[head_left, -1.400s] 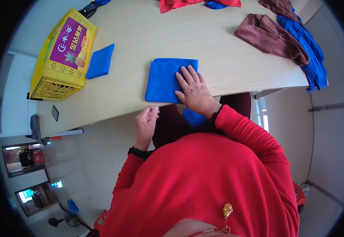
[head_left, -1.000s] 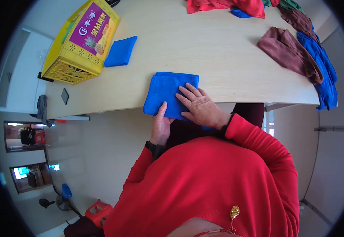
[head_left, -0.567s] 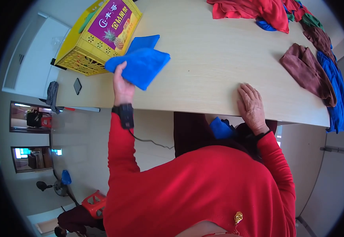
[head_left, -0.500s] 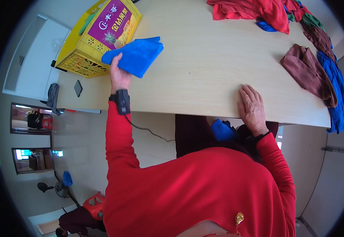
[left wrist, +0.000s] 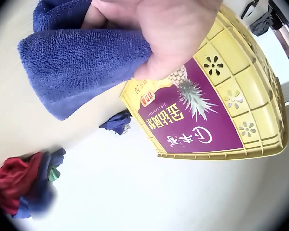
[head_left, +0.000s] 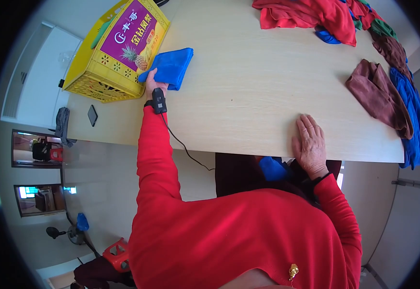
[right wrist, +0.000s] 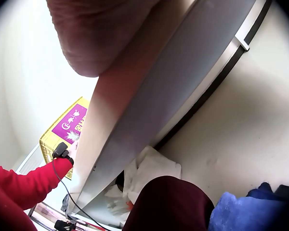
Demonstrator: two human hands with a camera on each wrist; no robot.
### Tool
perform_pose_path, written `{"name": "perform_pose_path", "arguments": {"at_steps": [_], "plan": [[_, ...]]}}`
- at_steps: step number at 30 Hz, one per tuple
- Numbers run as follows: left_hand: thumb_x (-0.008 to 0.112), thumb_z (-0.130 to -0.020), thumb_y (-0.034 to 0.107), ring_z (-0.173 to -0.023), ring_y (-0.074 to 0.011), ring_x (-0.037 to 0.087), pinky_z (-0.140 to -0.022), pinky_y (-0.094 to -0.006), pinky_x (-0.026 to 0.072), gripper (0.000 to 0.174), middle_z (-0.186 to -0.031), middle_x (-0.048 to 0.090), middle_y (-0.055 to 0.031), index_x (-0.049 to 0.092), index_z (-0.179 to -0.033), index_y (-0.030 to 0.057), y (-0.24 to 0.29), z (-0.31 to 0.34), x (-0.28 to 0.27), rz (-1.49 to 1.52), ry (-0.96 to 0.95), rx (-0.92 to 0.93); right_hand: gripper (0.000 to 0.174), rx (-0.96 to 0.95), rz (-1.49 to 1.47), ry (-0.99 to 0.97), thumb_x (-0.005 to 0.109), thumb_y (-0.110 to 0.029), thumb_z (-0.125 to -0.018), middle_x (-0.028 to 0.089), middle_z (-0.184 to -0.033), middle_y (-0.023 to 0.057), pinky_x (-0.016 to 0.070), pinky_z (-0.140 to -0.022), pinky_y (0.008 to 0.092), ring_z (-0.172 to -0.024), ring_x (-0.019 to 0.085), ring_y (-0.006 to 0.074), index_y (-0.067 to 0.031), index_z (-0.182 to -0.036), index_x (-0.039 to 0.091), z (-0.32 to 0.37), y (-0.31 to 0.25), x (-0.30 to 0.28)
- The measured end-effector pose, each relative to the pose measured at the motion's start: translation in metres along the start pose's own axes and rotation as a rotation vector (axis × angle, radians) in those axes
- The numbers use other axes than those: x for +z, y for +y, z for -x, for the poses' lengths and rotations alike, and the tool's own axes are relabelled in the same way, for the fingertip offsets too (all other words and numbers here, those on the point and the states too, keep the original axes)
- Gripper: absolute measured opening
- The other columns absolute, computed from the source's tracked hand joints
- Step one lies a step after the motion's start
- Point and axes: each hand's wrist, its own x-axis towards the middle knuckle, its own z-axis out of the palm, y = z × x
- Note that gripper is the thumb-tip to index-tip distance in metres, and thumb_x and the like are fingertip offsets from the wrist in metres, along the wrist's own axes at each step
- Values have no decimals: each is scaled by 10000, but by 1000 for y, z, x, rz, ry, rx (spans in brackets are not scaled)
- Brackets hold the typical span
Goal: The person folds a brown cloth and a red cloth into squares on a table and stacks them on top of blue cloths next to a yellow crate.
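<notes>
Near the yellow crate (head_left: 90,67), my left hand (head_left: 155,84) grips a folded blue towel (head_left: 175,65) by its near edge. In the left wrist view, thumb and fingers pinch the towel (left wrist: 82,62), and its layers part slightly where it droops. The towel covers the spot where another folded blue towel lay, so that one is hidden. My right hand (head_left: 311,147) rests flat on the table near its front edge, fingers straight, holding nothing. A further blue cloth (head_left: 273,168) lies on my lap below the table edge.
Red garments (head_left: 292,12) are heaped at the far right of the table (head_left: 248,106). A brown cloth (head_left: 379,96) and a blue cloth (head_left: 411,120) lie along the right end, the blue one hanging over. A phone (head_left: 92,115) lies at front left. A cable trails from my left wrist.
Both hands were at the folded towel by the front edge; my left hand took it and carried it left to the crate, then lowered it. My right hand moved right onto the bare tabletop.
</notes>
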Motion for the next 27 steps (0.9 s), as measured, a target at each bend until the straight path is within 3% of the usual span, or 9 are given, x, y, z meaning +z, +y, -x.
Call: {"name": "perform_pose_path", "arguments": {"at_steps": [8, 11, 16, 20, 24, 27], "plan": [[685, -904, 238, -1221, -315, 604, -1043, -501, 490, 443, -1341, 624, -121, 562, -1299, 78, 17, -2, 16, 13, 32, -18, 542, 8, 19, 20, 592, -175, -909, 474, -1489, 164, 312, -1172, 470, -1421, 393, 349, -6, -1415, 493, 1, 0, 4], [719, -882, 212, -1181, -312, 631, -1015, -479, 517, 425, -1276, 664, -121, 595, -1258, 57, 24, -2, 24, 62, 12, 18, 541, -1, 21, 18, 590, -175, -913, 472, -1493, 163, 311, -1173, 470, -1422, 392, 348, -7, -1418, 491, 1, 0, 5], [693, -898, 230, -1241, -312, 586, -1058, -508, 474, 453, -1336, 621, -121, 557, -1302, 77, 14, 3, 14, 14, 8, 46, 539, -3, 32, 20, 586, -175, -919, 469, -1497, 160, 309, -1174, 467, -1423, 392, 347, -8, -1421, 488, 2, 0, 6], [698, -898, 219, -1244, -307, 583, -1046, -507, 480, 457, -1337, 618, -121, 556, -1309, 78, 13, 9, 9, -7, 47, -43, 537, 1, 33, 16, 583, -175, -922, 469, -1496, 159, 311, -1173, 464, -1421, 393, 348, -7, -1423, 487, 2, 1, 6], [699, -903, 205, -1207, -298, 614, -1040, -476, 493, 414, -1306, 645, -119, 584, -1270, 53, 25, 16, 23, -70, -23, 20, 524, -6, 37, 31, 580, -167, -922, 477, -1487, 163, 319, -1168, 461, -1416, 398, 351, -2, -1411, 493, 2, 1, 8], [699, -904, 220, -1215, -298, 606, -1062, -467, 477, 452, -1322, 636, -117, 568, -1299, 45, 29, 65, 66, -137, -273, -26, 532, -2, 40, 18, 584, -189, -916, 466, -1499, 158, 308, -1175, 465, -1428, 384, 338, -5, -1408, 500, 2, 1, 8]]}}
